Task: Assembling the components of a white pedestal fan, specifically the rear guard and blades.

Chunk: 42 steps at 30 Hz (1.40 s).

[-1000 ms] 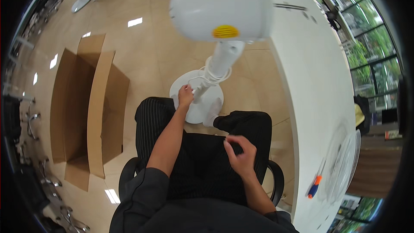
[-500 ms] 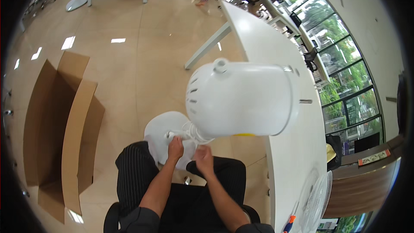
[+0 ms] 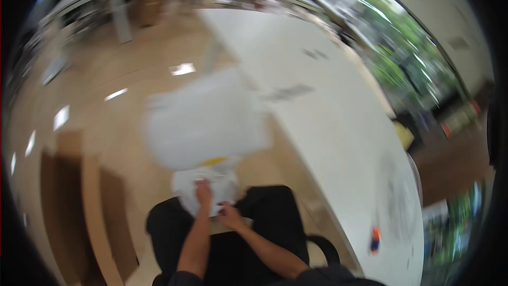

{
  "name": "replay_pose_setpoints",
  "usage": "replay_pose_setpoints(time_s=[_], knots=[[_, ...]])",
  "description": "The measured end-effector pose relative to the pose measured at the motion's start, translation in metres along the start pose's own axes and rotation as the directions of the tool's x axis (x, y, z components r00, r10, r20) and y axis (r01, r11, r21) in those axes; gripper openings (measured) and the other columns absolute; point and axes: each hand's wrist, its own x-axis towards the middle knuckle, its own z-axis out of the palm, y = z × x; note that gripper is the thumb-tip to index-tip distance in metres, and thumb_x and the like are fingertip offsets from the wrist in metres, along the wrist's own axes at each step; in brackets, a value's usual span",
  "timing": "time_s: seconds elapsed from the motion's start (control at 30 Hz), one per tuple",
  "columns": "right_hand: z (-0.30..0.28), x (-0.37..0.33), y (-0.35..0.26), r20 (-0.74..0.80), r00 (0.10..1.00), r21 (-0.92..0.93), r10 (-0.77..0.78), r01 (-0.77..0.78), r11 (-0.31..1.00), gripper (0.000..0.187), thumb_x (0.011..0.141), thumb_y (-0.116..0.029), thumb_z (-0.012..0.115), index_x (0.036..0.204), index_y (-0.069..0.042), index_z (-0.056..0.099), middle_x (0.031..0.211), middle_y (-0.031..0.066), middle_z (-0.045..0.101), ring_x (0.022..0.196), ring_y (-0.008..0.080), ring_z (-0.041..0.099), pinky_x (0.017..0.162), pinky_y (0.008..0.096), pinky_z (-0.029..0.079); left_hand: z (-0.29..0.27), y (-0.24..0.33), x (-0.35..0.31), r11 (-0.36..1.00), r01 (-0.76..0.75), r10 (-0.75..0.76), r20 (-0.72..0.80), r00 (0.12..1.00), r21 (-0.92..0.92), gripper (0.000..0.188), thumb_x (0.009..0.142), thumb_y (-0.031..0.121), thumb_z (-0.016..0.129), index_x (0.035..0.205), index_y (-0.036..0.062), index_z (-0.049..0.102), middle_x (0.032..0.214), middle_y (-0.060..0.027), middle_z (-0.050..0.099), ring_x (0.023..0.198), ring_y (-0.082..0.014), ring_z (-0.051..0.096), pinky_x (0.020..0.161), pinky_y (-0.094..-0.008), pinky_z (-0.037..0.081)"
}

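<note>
A large white motor housing of a fan (image 3: 209, 124), smeared by motion, stands high in front of me. Below it a round white fan base (image 3: 183, 193) sits between my knees. My left hand (image 3: 202, 193) is closed over the middle of the base, beside a small white part whose shape blurs. Nearer to me, at the base's right edge, my right hand (image 3: 230, 215) has its fingers pinched together. What either hand holds is too small or blurred to make out. The housing hides the upper part of the base.
A long white table (image 3: 328, 127) runs along my right. On it lie a screwdriver with an orange and blue handle (image 3: 375, 241) and a blurred, clear round fan guard (image 3: 398, 201). An open cardboard box (image 3: 91, 206) stands on the floor at left.
My view has swung, so the housing appears farther left and the table fills more of the right. My right hand has come lower, from beside the coiled white cord to the base's near edge.
</note>
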Motion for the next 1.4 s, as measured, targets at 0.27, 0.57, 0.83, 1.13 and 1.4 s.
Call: replay_pose_setpoints(time_s=[0.27, 0.57, 0.83, 1.13, 1.4], knots=[[-0.003, -0.056, -0.012, -0.302, 0.952, 0.164, 0.06, -0.01, 0.986, 0.044, 0.072, -0.003, 0.061, 0.115, -0.004, 0.052, 0.087, 0.0196, 0.063, 0.091, 0.0406, 0.061, 0.079, 0.0492, 0.048, -0.015, -0.047, 0.055, 0.528, -0.498, 0.688, -0.002, 0.726, 0.688, 0.036, 0.102, 0.017, 0.04, 0.129, -0.0051, 0.05, 0.123, -0.0205, 0.059, 0.107, -0.0341, 0.062, 0.087, -0.0401, 0.053], [-0.016, -0.101, 0.0, -0.449, 0.884, -0.189, -0.13, 0.049, 0.981, 0.044, 0.077, -0.02, 0.066, 0.114, 0.001, 0.053, 0.104, 0.0196, 0.06, 0.102, 0.0369, 0.055, 0.096, 0.0497, 0.039, -0.047, 0.04, 0.025, 0.926, -0.356, 0.358, 0.008, 0.934, 0.127, 0.041, 0.104, 0.018, 0.031, 0.133, -0.009, 0.043, 0.128, -0.0268, 0.052, 0.118, -0.037, 0.053, 0.103, -0.0448, 0.038], [-0.028, -0.101, -0.011, -0.511, 0.858, -0.017, 0.055, -0.074, 0.997, 0.035, 0.073, -0.018, 0.064, 0.104, -0.003, 0.066, 0.095, 0.0211, 0.067, 0.09, 0.0396, 0.064, 0.085, 0.0499, 0.05, -0.026, -0.011, 0.058, 0.9, -0.411, 0.415, 0.004, 0.91, 0.143, 0.035, 0.102, 0.014, 0.036, 0.13, 0.0005, 0.052, 0.119, -0.0148, 0.061, 0.102, -0.0273, 0.061, 0.088, -0.0403, 0.047], [-0.042, -0.043, -0.028, -0.344, 0.937, -0.021, 0.061, -0.072, 0.997, 0.034, 0.086, -0.029, 0.069, 0.109, -0.005, 0.064, 0.082, 0.0121, 0.069, 0.079, 0.0256, 0.069, 0.072, 0.0378, 0.053, -0.037, 0.065, 0.002, 0.989, -0.061, 0.006, -0.373, 0.928, -0.135, 0.031, 0.095, 0.019, 0.046, 0.074, 0.0005, 0.06, 0.076, -0.0219, 0.063, 0.068, -0.0407, 0.063, 0.065, -0.0513, 0.05], [-0.034, 0.086, -0.026, -0.342, 0.935, -0.015, -0.092, 0.092, 0.996, 0.026, 0.088, -0.017, 0.067, 0.105, 0.002, 0.065, 0.083, 0.0112, 0.07, 0.075, 0.0171, 0.068, 0.07, 0.0316, 0.053, -0.085, 0.096, 0.0, 0.852, 0.352, -0.384, -0.007, 0.923, -0.388, 0.05, 0.097, 0.03, 0.037, 0.077, -0.0028, 0.069, 0.087, -0.0306, 0.066, 0.083, -0.0484, 0.064, 0.08, -0.0542, 0.05]])
